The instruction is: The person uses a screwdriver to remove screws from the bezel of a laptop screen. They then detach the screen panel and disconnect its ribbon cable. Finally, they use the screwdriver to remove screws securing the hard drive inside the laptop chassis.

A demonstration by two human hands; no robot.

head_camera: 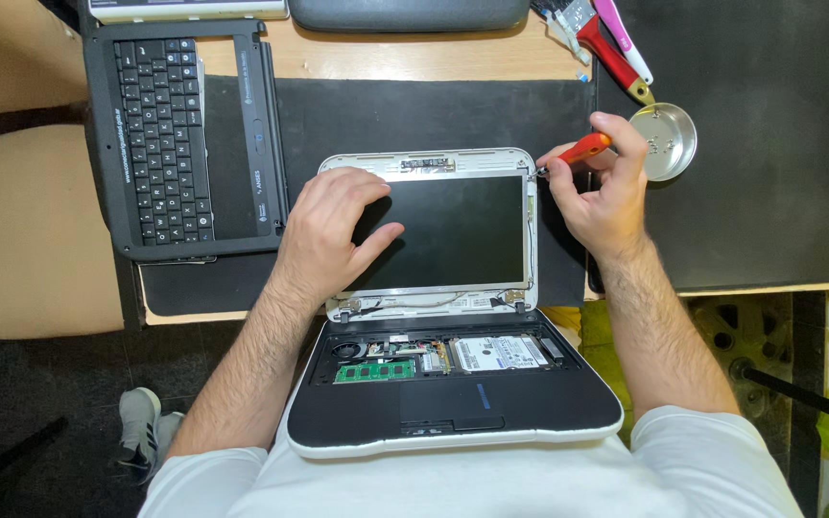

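Observation:
A small white laptop lies opened flat, its base on my lap with the green memory stick and silver hard drive exposed. Its dark bare screen panel rests on the black desk mat. My left hand presses flat on the left side of the panel. My right hand holds a red-handled screwdriver, its tip at the panel's upper right corner.
The removed black keyboard frame lies to the left on the mat. A round metal dish sits right of my hand, with a red tool and pink pen behind it. A beige chair stands at left.

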